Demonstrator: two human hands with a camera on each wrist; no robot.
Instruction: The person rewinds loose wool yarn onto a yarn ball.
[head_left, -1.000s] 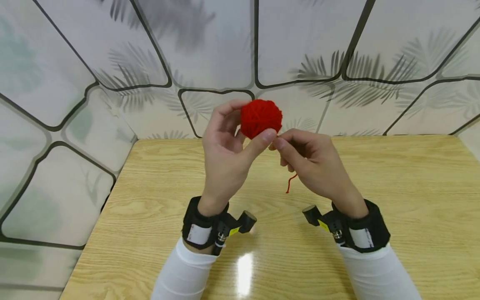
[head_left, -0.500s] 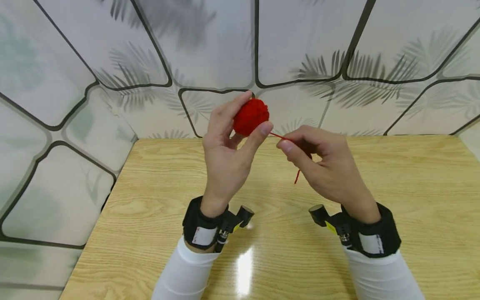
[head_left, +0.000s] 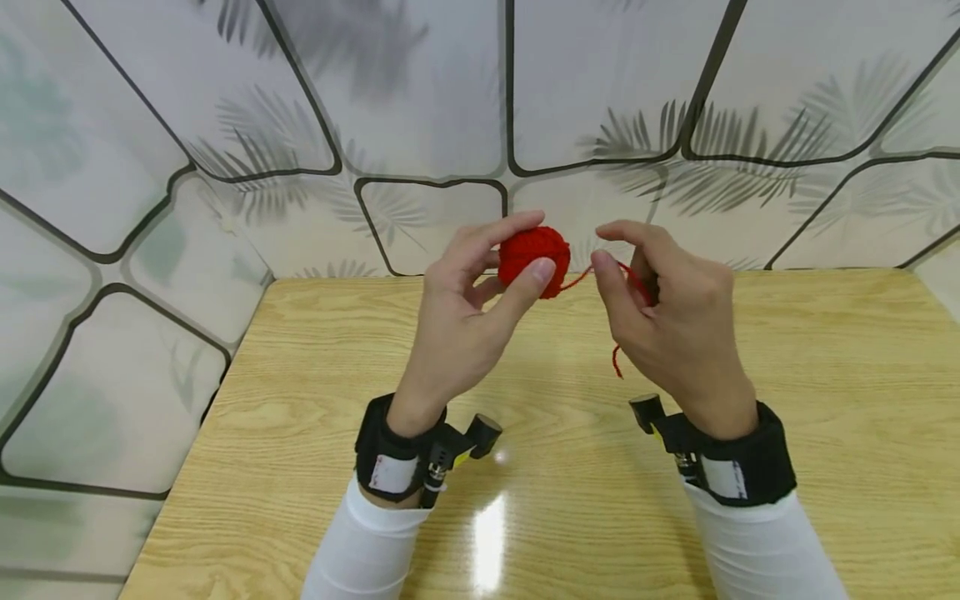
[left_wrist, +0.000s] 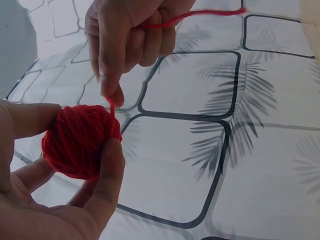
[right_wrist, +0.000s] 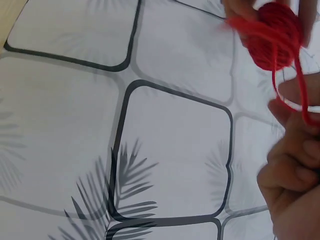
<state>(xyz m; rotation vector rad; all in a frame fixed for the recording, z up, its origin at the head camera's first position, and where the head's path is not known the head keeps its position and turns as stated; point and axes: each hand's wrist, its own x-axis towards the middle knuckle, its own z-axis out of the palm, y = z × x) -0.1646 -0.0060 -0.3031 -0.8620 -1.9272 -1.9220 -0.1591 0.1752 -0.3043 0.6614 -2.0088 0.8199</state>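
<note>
My left hand (head_left: 461, 321) grips a small ball of red yarn (head_left: 528, 250) between thumb and fingers, above the table's far edge. From the ball's right side a short strand of yarn (head_left: 576, 280) runs to my right hand (head_left: 678, 325). That hand holds the strand in its curled fingers, its index finger raised apart from the thumb in the head view. The loose tail dangles below the right hand. In the left wrist view the ball (left_wrist: 80, 142) sits close under the right fingertips. The right wrist view shows the strand (right_wrist: 300, 75) passing in front of the ball (right_wrist: 267, 55).
A light wood-grain table (head_left: 315, 400) lies beneath both hands. Behind it and on the left stands a pale wall covering (head_left: 420, 100) with dark lines and leaf prints. Each wrist wears a black band with a small camera (head_left: 483, 433).
The right hand first drew away rightward, pulling the strand out, and its index finger has since lifted off the thumb. The ball turned in the left hand and shifted left, then back right.
</note>
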